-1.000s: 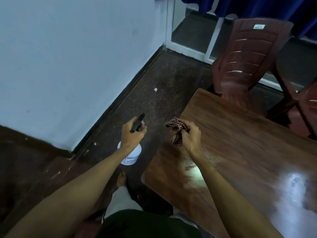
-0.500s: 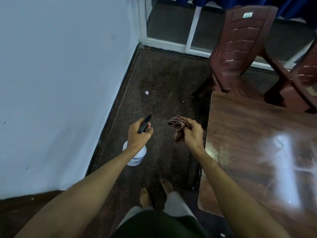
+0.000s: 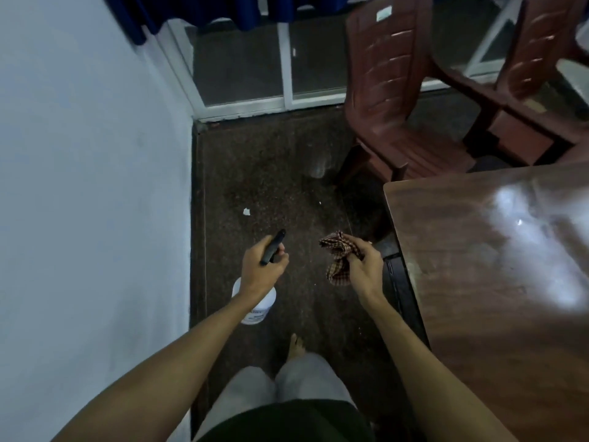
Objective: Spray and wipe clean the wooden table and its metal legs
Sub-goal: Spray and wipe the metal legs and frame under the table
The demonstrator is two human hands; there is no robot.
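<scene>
- The left hand (image 3: 261, 271) has its fingers curled round the neck of a spray bottle (image 3: 255, 306). The bottle's black trigger head points away from the person and its white body hangs below the wrist, above the floor (image 3: 271, 173).
- The right hand (image 3: 366, 266) pinches a bunched checked cloth (image 3: 339, 260), which droops from the fingers just left of the table (image 3: 478, 266) without touching it.
- The table fills the right side, and its glossy wooden top shows pale patches of glare (the legs are mostly hidden; only a dark bar shows under the near edge).
- 2 dark red plastic chairs (image 3: 392, 90) stand beyond the table's far corner.
- A small white scrap (image 3: 246, 212) lies on the floor ahead of both hands.
- A white wall (image 3: 79, 186) runs along the left.
- 1 bare foot (image 3: 297, 346) shows below the hands.
</scene>
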